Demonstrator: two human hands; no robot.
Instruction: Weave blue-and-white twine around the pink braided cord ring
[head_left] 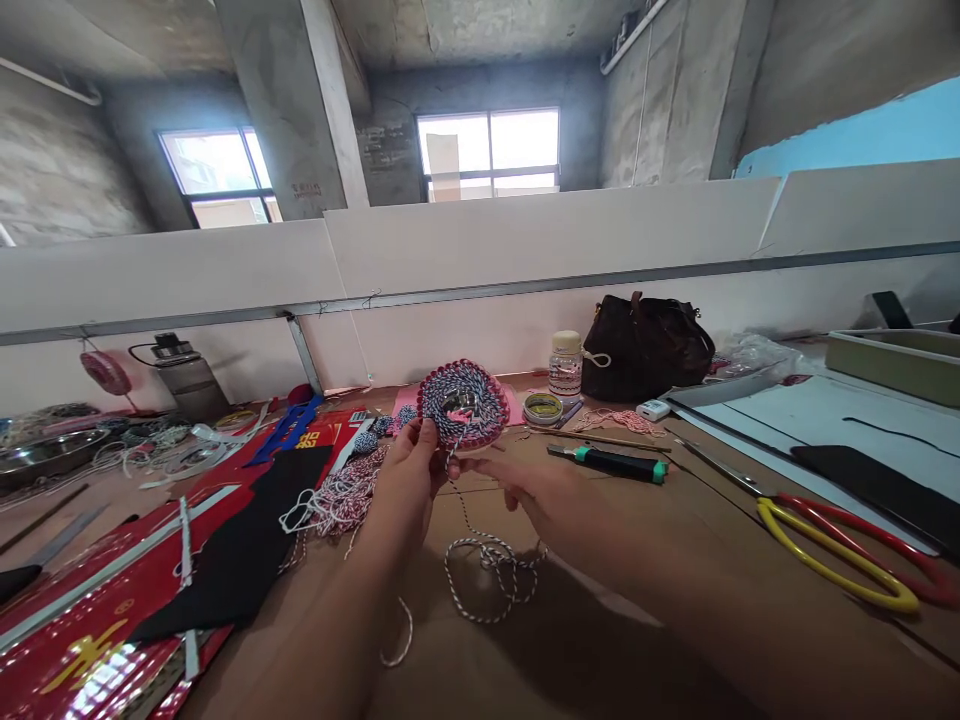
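Note:
My left hand is closed on the lower left edge of a round knotted-cord piece, patterned in blue-white with a dark red rim. Something shiny shows through its open middle. At the lower edge of this piece, the fingertips of my right hand meet on a black-and-white cord; the thumb is partly hidden. From there the cord runs down to a loose tangle on the brown table. A short white cord end curves beside the tangle.
To the right are a green-black utility knife, large red-yellow scissors and a black phone. A tape roll, a jar and a dark bag stand behind. Red packaging, black cloth and red-white cords lie left.

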